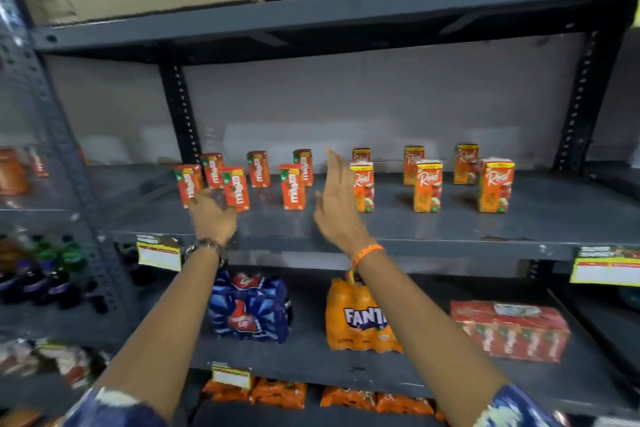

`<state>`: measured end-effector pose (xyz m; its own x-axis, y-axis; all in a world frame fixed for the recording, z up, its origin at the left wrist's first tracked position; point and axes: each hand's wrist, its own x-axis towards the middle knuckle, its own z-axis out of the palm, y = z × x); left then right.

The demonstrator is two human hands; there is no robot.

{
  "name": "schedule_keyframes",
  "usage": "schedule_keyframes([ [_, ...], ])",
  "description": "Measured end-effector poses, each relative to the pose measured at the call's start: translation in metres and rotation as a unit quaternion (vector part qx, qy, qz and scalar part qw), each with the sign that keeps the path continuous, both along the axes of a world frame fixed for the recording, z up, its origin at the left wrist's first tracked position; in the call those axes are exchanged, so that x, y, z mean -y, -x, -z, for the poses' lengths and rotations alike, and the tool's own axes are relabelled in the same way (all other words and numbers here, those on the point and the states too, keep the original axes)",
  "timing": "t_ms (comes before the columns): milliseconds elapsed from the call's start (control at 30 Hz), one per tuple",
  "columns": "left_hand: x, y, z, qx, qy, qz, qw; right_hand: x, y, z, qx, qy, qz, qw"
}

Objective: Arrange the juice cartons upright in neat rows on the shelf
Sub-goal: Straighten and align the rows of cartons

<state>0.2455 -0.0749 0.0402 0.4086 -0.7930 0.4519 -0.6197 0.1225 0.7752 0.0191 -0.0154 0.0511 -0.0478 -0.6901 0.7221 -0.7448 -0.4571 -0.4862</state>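
Cartons [236,188], small red-and-orange card boxes on the grey metal shelf [450,225], look light, stiff and tippable, best pinched across their flat sides, while the left hand [212,215] and right hand [337,199] hover open and empty before them.

The left hand [211,215] hides its fingertips and one Maaza carton's [188,185] foot

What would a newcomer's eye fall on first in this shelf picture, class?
Two bare hands reach over the middle shelf: the left hand near the red cartons on the left, the right hand open between the groups. Orange cartons stand upright to the right; a Fanta pack sits below.
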Motion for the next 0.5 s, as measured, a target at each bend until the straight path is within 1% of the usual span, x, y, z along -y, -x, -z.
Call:
schedule_keyframes([
  [67, 0.018, -0.018, -0.003, 0.032, -0.044, 0.058, 0.997, 0.020, -0.028, 0.000, 0.014, -0.065, -0.019, 0.998],
  [167, 0.037, -0.032, -0.009, 0.070, -0.063, 0.158, 0.983, 0.051, -0.051, -0.004, 0.049, -0.164, 0.008, 0.985],
  [233, 0.048, -0.038, -0.008, 0.089, -0.084, 0.202, 0.972, 0.065, -0.058, -0.004, 0.082, -0.207, 0.022, 0.975],
  [333, 0.061, -0.041, -0.005, 0.116, -0.074, 0.221, 0.965, 0.079, -0.058, 0.000, 0.116, -0.229, 0.030, 0.966],
  [500, 0.082, -0.046, -0.006, 0.112, -0.085, 0.268, 0.953, 0.089, -0.056, 0.003, 0.099, -0.236, 0.046, 0.966],
])
